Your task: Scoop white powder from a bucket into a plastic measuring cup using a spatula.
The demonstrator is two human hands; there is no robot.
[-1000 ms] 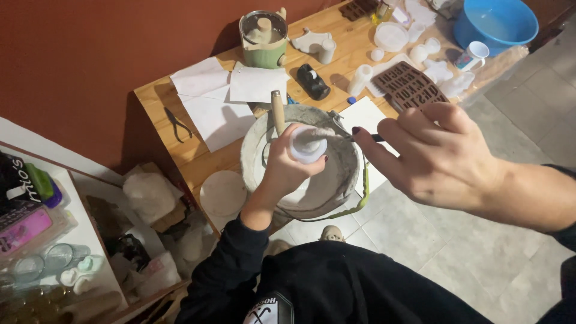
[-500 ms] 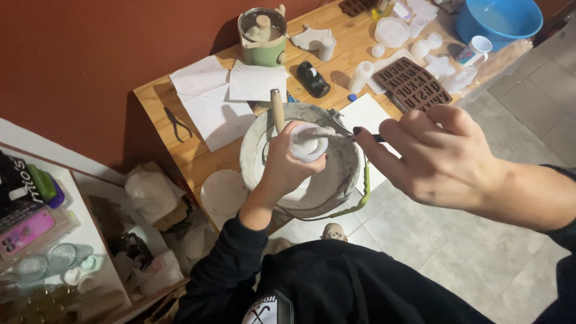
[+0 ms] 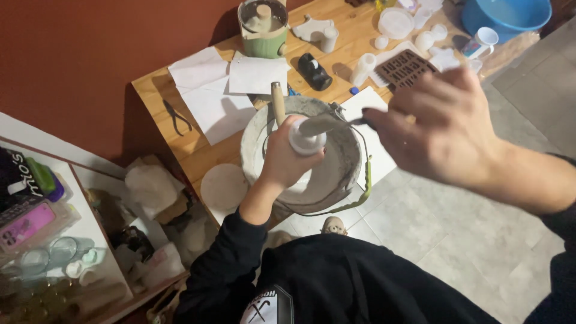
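My left hand (image 3: 281,161) grips a small white cup (image 3: 307,140) and holds it over a grey, plaster-smeared bucket (image 3: 255,141) at the near edge of a wooden table (image 3: 157,96). My right hand (image 3: 447,129) is raised close to the camera, to the right of the bucket. Its fingertips pinch the dark handle of a metal spatula (image 3: 327,123), whose blade reaches left to the top of the cup. A wooden stick (image 3: 277,102) stands in the bucket just behind my left hand.
White paper sheets (image 3: 207,90), pliers (image 3: 176,116), a green pot (image 3: 263,27), a black bottle (image 3: 314,71), a brown mould (image 3: 408,67), small white casts and a blue basin (image 3: 507,13) lie on the table. A white disc (image 3: 223,185) sits left of the bucket. A cluttered shelf (image 3: 42,240) stands at left.
My right hand has risen slightly and drawn its fingers together, and the spatula blade now lies at the top of the cup. My left hand still holds the cup over the bucket.
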